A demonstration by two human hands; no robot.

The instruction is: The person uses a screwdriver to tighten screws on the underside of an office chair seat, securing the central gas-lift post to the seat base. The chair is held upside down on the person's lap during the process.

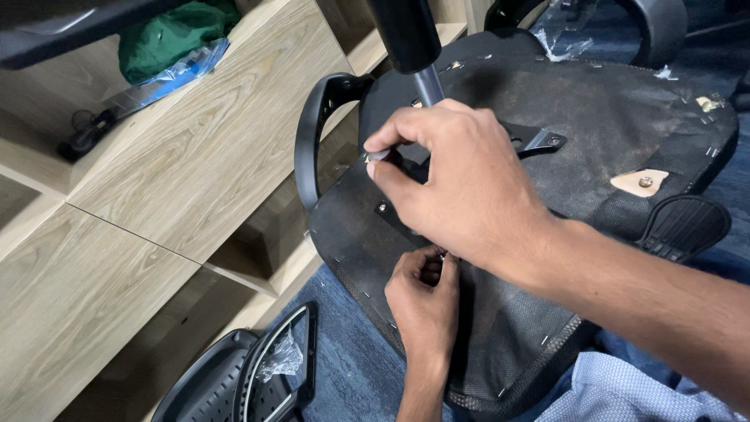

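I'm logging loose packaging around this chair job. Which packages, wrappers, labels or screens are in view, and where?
Green bag: wooden shelf, top left, crumpled.
Clear blue-tinted plastic wrapper: beneath the bag, flat.
Clear plastic scrap: on the black chair part, bottom left, crumpled.
Clear plastic scrap: by the far armrest, top.
No labels or screens visible.

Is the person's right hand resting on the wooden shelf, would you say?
No, the right hand pinches a small part over the upturned chair seat.

Office, prob.: blue carpet (344,367), wood-look shelving (195,148), office chair seat (609,117) upside down w/ parts.
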